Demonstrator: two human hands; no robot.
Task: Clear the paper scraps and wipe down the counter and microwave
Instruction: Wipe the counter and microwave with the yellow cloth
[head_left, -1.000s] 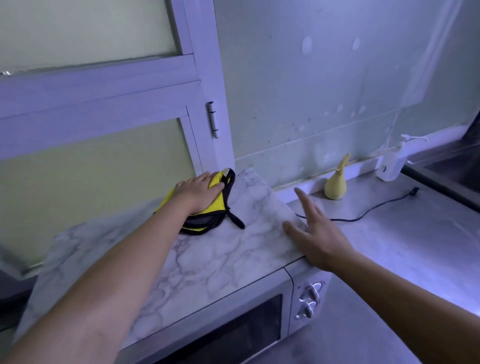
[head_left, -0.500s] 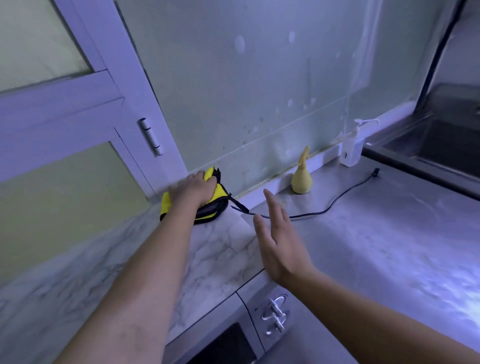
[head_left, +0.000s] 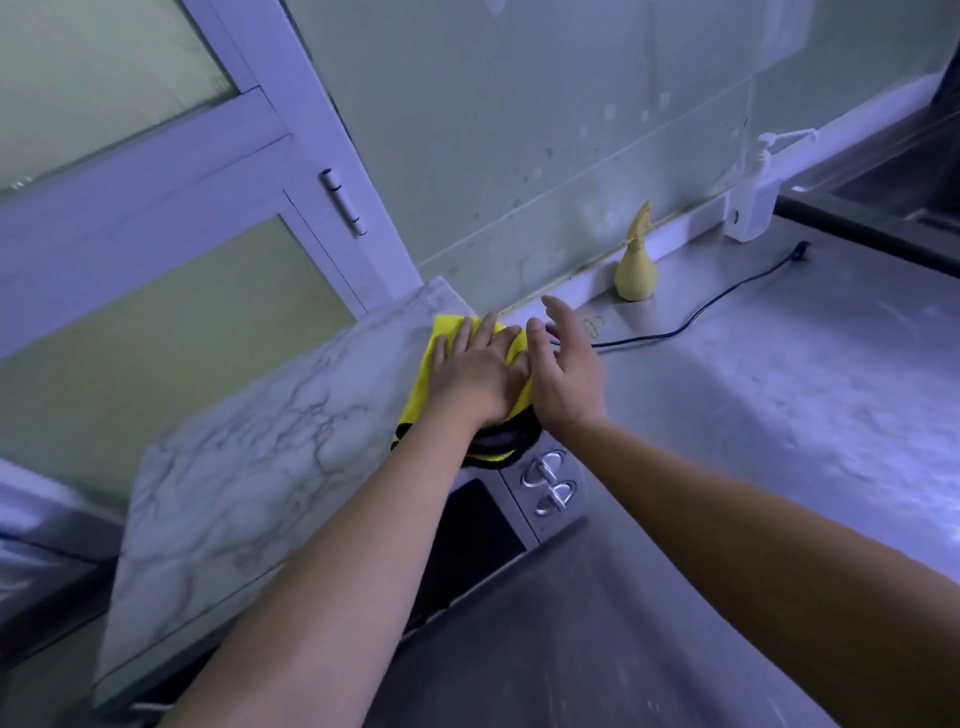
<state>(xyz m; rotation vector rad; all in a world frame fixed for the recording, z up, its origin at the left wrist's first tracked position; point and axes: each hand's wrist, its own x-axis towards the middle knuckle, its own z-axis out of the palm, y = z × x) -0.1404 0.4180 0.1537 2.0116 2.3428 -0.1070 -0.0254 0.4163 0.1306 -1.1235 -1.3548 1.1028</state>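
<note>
Pressing flat-fingered on the yellow cloth (head_left: 442, 340), the left hand (head_left: 480, 376) pins it along the right edge of the marbled top of the microwave (head_left: 260, 441), long axis running front to back, while the right hand (head_left: 567, 382) hovers released just beside, past that edge above the tabletop (head_left: 753, 415).

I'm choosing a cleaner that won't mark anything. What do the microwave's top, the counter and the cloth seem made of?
Microwave top: white with grey veins, a matte marble look; stone or printed film, cannot tell.
Counter: dull grey metal, probably stainless steel, with a scuffed sheen.
Cloth: soft yellow fabric with black edging, likely microfibre.
</note>
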